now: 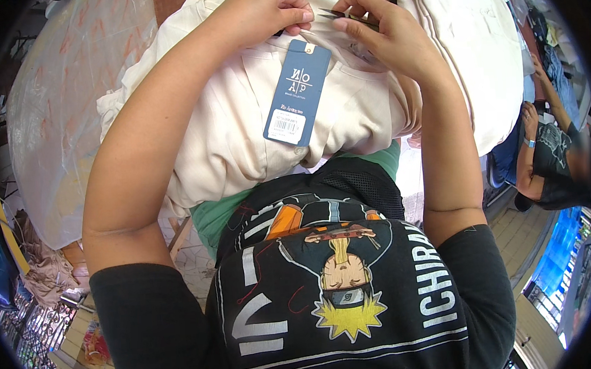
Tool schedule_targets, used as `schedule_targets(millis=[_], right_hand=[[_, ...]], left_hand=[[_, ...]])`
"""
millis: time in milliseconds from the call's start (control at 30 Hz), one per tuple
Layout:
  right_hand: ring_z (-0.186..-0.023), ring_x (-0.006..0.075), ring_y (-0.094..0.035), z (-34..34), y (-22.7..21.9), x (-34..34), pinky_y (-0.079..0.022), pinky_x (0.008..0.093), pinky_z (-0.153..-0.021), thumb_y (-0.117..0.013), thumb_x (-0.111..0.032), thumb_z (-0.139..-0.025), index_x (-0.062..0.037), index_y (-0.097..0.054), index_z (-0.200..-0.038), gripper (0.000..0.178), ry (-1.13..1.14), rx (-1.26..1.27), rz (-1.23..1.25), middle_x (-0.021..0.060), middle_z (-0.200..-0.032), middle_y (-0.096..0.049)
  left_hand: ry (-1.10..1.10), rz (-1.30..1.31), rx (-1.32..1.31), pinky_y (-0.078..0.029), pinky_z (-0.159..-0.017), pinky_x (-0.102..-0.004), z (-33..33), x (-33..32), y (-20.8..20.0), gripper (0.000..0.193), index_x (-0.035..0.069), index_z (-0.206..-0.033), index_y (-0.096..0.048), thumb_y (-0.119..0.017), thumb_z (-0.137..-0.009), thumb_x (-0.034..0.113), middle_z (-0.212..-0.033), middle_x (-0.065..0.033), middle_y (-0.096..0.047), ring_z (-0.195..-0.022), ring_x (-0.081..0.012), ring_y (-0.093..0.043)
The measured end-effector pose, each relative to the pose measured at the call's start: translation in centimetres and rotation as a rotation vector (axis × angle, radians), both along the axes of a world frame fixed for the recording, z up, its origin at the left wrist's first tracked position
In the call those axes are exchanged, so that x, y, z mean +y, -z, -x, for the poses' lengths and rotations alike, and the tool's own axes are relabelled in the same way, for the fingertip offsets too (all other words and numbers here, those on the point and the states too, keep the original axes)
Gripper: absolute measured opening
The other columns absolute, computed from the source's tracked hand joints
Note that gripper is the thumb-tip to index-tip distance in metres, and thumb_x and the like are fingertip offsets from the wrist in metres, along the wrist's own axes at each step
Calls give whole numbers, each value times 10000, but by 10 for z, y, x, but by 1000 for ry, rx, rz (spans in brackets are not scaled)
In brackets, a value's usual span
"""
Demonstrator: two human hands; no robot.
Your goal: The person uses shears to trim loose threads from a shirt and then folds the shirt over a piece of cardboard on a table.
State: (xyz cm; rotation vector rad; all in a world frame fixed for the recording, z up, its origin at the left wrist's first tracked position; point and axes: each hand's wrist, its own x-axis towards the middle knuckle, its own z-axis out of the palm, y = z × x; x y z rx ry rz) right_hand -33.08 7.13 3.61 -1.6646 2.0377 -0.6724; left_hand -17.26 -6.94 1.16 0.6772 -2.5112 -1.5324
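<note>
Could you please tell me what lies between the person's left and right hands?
In the head view, the tips of a slim dark tool in the right hand point toward the left hand, over the cream garment.

T-shirt (401, 367): black, with short sleeves (148, 322).
Printed figure (345, 275): cartoon, inverted in this view; spiky yellow hair (351, 318), grey-plated headband (348, 297), red bowl (339, 234).
Lettering (435, 284): white block capitals, right side; bold white strokes (258, 332), left side.
Border: paired white lines across the chest.
Threads (262, 254): loose, red.
Lower garment (210, 223): green, beside black mesh fabric (370, 187).
Left hand (273, 13), right hand (394, 33): bare.
</note>
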Motion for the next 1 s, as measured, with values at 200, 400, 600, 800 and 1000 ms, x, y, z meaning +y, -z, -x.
schedule_targets(millis=[200, 400, 600, 800, 1000], right_hand=[[-658, 113, -575, -21, 11, -9, -464, 257, -633, -720, -257, -779, -38, -670, -972, 296, 127, -5, -143, 59, -747, -648], [-672, 127, -580, -21, 20, -13, -468, 279, -663, -681, -192, -800, -24, -664, -943, 222, 134, -64, 22, 86, -758, -653], [-722, 129, -575, -14, 27, -13, -462, 280, -693, -642, -167, -838, -15, -632, -968, 201, 104, -74, 94, 79, -793, -647], [-700, 116, -554, -18, 12, -12, -460, 271, -676, -648, -178, -844, 0, -623, -960, 213, 80, 12, 129, 63, -780, -640], [-631, 89, -521, -11, -9, -3, -437, 251, -589, -664, -178, -827, -27, -641, -919, 178, 32, 7, -75, 44, -709, -613]], left_hand=[[-49, -107, -23, -425, -520, -218, 1, 1, 1, 116, 24, -828, -666, -584, -863, 99, -665, -22, -633, -562, -66, -533], [-87, -164, -24, -425, -518, -215, 0, 1, 3, 99, 22, -841, -678, -608, -846, 93, -663, -15, -634, -567, -59, -531], [-16, -54, -41, -454, -562, -231, -2, 3, -9, 129, 16, -853, -699, -652, -817, 131, -681, -49, -660, -599, -78, -570], [19, 60, -24, -453, -571, -254, 0, 1, 1, 157, 21, -842, -691, -646, -823, 170, -654, -59, -642, -589, -90, -562], [17, -18, -14, -433, -552, -253, -2, 0, -2, 151, 20, -822, -674, -617, -846, 158, -639, -33, -624, -573, -86, -537]])
